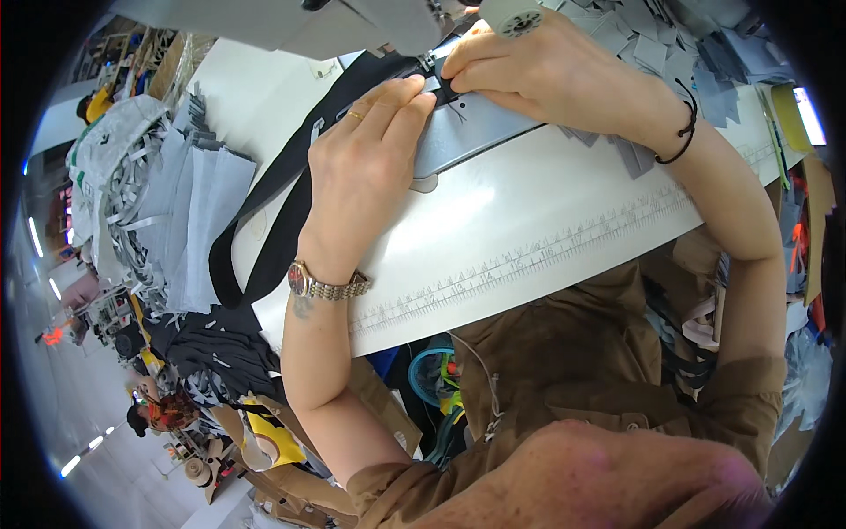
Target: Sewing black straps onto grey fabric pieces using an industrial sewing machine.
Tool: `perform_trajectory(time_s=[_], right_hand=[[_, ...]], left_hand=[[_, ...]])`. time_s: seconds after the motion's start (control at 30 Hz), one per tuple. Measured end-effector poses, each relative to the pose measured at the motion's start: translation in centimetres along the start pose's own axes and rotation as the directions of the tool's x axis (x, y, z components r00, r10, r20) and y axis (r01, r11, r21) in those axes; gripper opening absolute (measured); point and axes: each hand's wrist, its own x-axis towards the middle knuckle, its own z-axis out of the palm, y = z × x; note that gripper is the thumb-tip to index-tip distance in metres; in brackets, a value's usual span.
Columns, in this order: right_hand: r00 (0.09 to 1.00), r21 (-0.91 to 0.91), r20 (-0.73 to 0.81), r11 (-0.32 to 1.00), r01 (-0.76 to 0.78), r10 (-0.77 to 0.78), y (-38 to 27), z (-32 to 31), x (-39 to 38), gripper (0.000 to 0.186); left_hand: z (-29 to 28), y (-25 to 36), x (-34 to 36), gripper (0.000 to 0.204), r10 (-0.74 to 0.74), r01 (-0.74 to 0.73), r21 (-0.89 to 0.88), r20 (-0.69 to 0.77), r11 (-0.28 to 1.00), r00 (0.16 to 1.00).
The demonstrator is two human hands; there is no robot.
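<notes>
Under the sewing machine, my left hand has its fingers bent together on the black strap beside the presser foot. My right hand pinches the dark end of the work just right of the foot, thumb and fingers close to the needle. A small pale piece shows between the fingertips on the metal needle plate. The strap runs back from my left hand and loops down over the left side of the white table, which has a printed ruler along its front edge.
Stacked grey fabric pieces and bundled strips lie at the left; more grey pieces are at the back right. Dark cloth hangs below the table's left. A co-worker is far off at lower left. A blue bin sits under the table.
</notes>
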Motion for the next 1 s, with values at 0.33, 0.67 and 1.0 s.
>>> perform_trajectory(time_s=[0.33,0.67,1.0], right_hand=[[0.999,-0.004,-0.012,0.999,-0.048,0.047,0.2,0.4,-0.1,0.01],[0.951,-0.171,0.199,0.964,-0.204,0.237,0.4,0.4,0.9,0.014],[0.996,-0.312,0.038,0.948,-0.06,0.076,0.1,0.4,0.8,0.018]], left_hand=[[0.1,-0.1,-0.1,0.023,-0.041,0.041,-0.008,0.002,0.999,0.999],[0.9,-1.3,0.2,0.027,-0.144,0.145,-0.026,0.029,0.989,0.989],[0.9,-0.7,0.1,0.026,-0.196,0.187,0.14,0.06,0.972,0.979]])
